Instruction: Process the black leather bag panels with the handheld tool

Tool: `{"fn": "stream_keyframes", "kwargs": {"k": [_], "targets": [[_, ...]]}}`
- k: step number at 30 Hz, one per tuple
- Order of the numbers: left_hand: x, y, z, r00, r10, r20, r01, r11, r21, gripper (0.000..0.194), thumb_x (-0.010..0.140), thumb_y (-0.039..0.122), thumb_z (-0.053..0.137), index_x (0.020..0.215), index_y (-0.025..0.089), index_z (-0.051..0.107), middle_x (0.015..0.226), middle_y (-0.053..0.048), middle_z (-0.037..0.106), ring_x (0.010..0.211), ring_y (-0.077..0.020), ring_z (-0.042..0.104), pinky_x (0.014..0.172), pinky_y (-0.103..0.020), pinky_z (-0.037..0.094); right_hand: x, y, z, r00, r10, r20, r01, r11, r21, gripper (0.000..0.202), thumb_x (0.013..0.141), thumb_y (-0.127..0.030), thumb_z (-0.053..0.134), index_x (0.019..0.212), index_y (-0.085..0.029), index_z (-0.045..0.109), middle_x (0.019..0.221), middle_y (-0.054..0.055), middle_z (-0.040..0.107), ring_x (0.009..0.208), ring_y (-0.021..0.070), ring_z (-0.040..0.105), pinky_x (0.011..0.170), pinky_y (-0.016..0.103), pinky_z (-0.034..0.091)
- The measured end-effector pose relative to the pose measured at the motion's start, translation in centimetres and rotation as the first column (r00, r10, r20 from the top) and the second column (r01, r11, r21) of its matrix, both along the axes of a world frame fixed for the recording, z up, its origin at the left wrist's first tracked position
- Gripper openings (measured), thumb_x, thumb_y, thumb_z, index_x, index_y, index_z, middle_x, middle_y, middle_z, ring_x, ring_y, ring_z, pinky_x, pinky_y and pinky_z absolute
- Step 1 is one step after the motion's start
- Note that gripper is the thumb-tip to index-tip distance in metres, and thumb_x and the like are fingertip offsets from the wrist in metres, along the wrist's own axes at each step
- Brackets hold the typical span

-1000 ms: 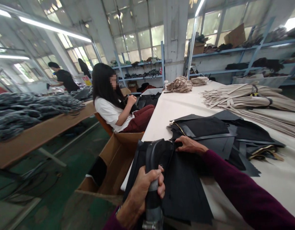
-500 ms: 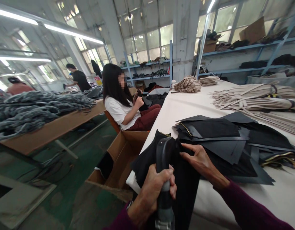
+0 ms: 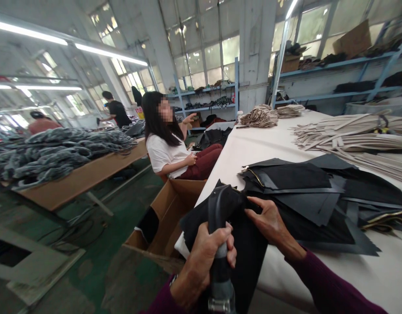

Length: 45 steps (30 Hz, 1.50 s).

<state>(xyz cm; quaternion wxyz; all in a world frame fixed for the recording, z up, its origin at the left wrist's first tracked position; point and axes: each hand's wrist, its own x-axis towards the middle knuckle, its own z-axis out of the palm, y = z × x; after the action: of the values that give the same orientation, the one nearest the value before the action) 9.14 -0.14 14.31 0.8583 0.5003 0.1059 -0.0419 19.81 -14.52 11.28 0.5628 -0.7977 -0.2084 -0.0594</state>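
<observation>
A glossy black curved handle (image 3: 217,209) with a metal fitting at its lower end stands upright in my left hand (image 3: 204,250), whose fingers wrap round it. Behind it, a black fabric piece (image 3: 248,257) with a jagged-cut edge hangs over the table's near corner. My right hand (image 3: 269,220) pinches this fabric between thumb and fingers near the handle's top bend. To the right lies a pile of black panels (image 3: 292,176), some with gold zippers (image 3: 387,216).
The white table (image 3: 238,150) holds bundles of beige straps (image 3: 354,133). An open cardboard box (image 3: 170,211) stands on the floor at its left. A co-worker (image 3: 170,150) sits beyond the box. Grey coiled material (image 3: 63,150) covers another table at left.
The view has turned slightly left. The handle leans a little further left in my left hand. The co-worker has lowered one hand to the lap and stretched the other out.
</observation>
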Motion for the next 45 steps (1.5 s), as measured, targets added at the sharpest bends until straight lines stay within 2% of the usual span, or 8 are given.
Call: {"fn": "stream_keyframes", "kwargs": {"k": [8, 12, 19, 24, 30, 38, 41, 45], "targets": [[-0.2, 0.2, -1.0, 0.998, -0.042, 0.043, 0.041, 0.999, 0.018, 0.018, 0.079, 0.026, 0.058, 0.088, 0.015, 0.048, 0.056, 0.005, 0.052, 0.04, -0.0065, 0.047, 0.04, -0.021, 0.041, -1.1, 0.9, -0.2, 0.998, 0.068, -0.002, -0.068, 0.996, 0.053, 0.03, 0.073, -0.022, 0.058, 0.1, -0.017, 0.07, 0.092, 0.002, 0.073, 0.081, 0.0244, 0.066, 0.072, 0.031, 0.051], [-0.4, 0.5, -1.2, 1.0, 0.004, 0.023, -0.005, 1.0, 0.016, 0.018, 0.078, 0.028, 0.059, 0.085, 0.014, 0.048, 0.054, 0.006, 0.051, 0.039, -0.0065, 0.046, 0.039, -0.021, 0.04, -0.8, 0.3, -0.5, 0.998, 0.008, -0.058, -0.004, 0.998, 0.069, 0.03, 0.074, -0.024, 0.059, 0.1, -0.016, 0.07, 0.088, 0.003, 0.074, 0.076, 0.0241, 0.067, 0.065, 0.031, 0.052], [-1.6, 0.0, -1.1, 0.994, -0.099, 0.039, 0.098, 0.995, 0.028, 0.02, 0.077, 0.03, 0.059, 0.086, 0.016, 0.049, 0.056, 0.005, 0.052, 0.038, -0.0076, 0.047, 0.039, -0.022, 0.04, -0.1, 1.3, -0.1, 0.992, -0.018, -0.128, 0.034, 0.992, 0.123, 0.035, 0.074, -0.032, 0.061, 0.103, -0.014, 0.07, 0.089, 0.004, 0.073, 0.079, 0.0255, 0.066, 0.065, 0.031, 0.052], [-0.8, 1.2, -2.4, 0.999, 0.038, 0.015, -0.039, 0.998, 0.039, 0.019, 0.078, 0.03, 0.059, 0.084, 0.015, 0.049, 0.056, 0.006, 0.05, 0.039, -0.0068, 0.046, 0.04, -0.021, 0.04, 0.4, -0.2, -0.6, 0.975, -0.049, -0.217, 0.089, 0.98, 0.177, 0.041, 0.077, -0.04, 0.061, 0.107, -0.013, 0.067, 0.083, 0.006, 0.074, 0.071, 0.0253, 0.067, 0.055, 0.031, 0.052], [-1.7, 2.7, -2.8, 0.99, 0.138, -0.01, -0.138, 0.99, 0.008, 0.026, 0.075, 0.035, 0.062, 0.087, 0.017, 0.047, 0.056, 0.006, 0.051, 0.039, -0.0077, 0.047, 0.04, -0.021, 0.038, 4.4, -3.4, -0.2, 0.946, -0.216, -0.243, 0.269, 0.94, 0.21, 0.048, 0.074, -0.042, 0.065, 0.114, -0.017, 0.061, 0.095, 0.005, 0.073, 0.073, 0.0223, 0.067, 0.056, 0.028, 0.052], [-1.4, 4.0, -4.9, 0.985, 0.158, -0.069, -0.161, 0.987, -0.031, 0.031, 0.076, 0.04, 0.062, 0.087, 0.016, 0.047, 0.053, 0.007, 0.05, 0.037, -0.0073, 0.046, 0.039, -0.021, 0.036, 5.9, -3.4, -0.2, 0.823, 0.124, -0.555, -0.071, 0.991, 0.117, 0.024, 0.062, -0.034, 0.076, 0.066, -0.012, 0.068, 0.061, 0.01, 0.071, 0.053, 0.0236, 0.066, 0.052, 0.033, 0.055], [-1.0, 4.4, -5.9, 0.986, 0.151, -0.068, -0.153, 0.988, -0.029, 0.035, 0.073, 0.043, 0.064, 0.087, 0.016, 0.048, 0.052, 0.007, 0.05, 0.035, -0.0078, 0.046, 0.037, -0.022, 0.037, 8.4, -2.1, 1.5, 0.843, 0.12, -0.524, -0.066, 0.99, 0.121, 0.02, 0.067, -0.034, 0.074, 0.069, -0.015, 0.066, 0.063, 0.006, 0.07, 0.054, 0.0193, 0.065, 0.053, 0.028, 0.054], [-0.5, 4.7, -6.1, 0.984, 0.149, -0.102, -0.153, 0.988, -0.027, 0.039, 0.068, 0.045, 0.068, 0.085, 0.015, 0.051, 0.049, 0.007, 0.05, 0.033, -0.0077, 0.045, 0.036, -0.021, 0.037, 15.8, -0.1, 6.3, 0.931, 0.021, -0.366, 0.017, 0.995, 0.103, 0.018, 0.081, -0.032, 0.064, 0.082, -0.014, 0.064, 0.077, 0.004, 0.069, 0.063, 0.0149, 0.064, 0.06, 0.026, 0.054]]}}
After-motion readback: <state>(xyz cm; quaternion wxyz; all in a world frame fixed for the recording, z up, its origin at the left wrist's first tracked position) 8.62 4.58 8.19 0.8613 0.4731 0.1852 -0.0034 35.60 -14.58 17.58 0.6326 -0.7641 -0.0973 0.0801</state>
